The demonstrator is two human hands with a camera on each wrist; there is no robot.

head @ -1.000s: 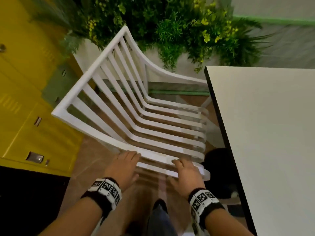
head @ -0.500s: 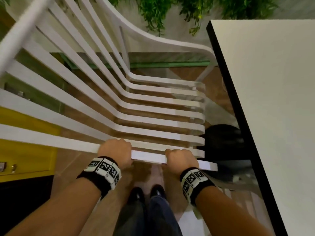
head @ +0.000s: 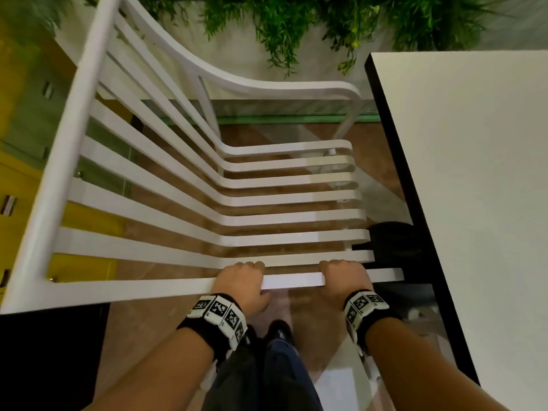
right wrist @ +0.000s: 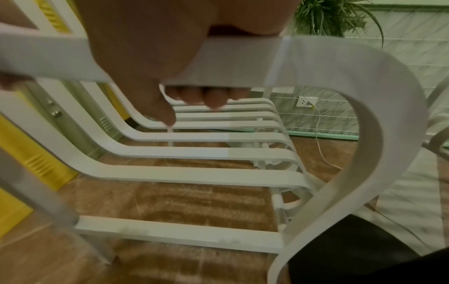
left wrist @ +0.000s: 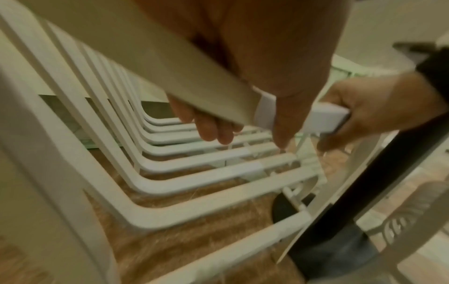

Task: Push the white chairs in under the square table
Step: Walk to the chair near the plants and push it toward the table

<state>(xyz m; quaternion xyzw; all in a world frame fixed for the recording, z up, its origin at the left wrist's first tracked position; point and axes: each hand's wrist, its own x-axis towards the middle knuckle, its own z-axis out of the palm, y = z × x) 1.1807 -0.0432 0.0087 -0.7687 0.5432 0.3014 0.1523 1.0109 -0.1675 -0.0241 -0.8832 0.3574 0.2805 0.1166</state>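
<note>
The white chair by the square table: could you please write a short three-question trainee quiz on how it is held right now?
1. True or false: both hands grip the same armrest of the white chair.
2. Which part of the chair lies nearest the square table? A) the backrest B) the front edge of the seat C) the far armrest's rear post
3. Fill in: behind the chair stands a white planter of green ____.

Key
1. True: the left hand and the right hand both curl round the near armrest.
2. B
3. plants
</note>
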